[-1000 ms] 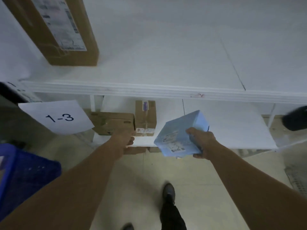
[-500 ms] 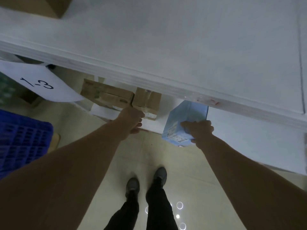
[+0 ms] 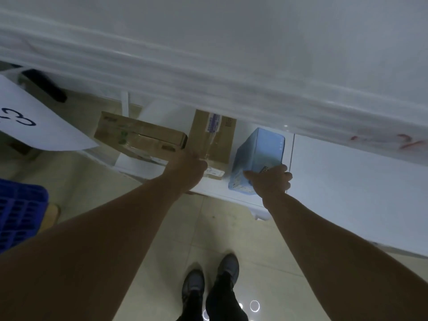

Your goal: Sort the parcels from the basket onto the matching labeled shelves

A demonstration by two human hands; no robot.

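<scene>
- Single head-worn view, wide-angle, looking steeply down past both forearms to the floor (image 3: 162, 228) and the wearer's shoes (image 3: 210, 281).
- An upper shelf (image 3: 254, 66) fills the top of the frame, close to the lens.
- The lower shelf (image 3: 347, 181) lies at arm's reach, mid-frame.
- No second view is present for overlap.

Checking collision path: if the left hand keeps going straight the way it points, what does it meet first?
Likely the upright brown box: the left hand is already at its near lower edge, apparently touching. The flat brown box lies just left of that line. Depth is unclear.
</scene>
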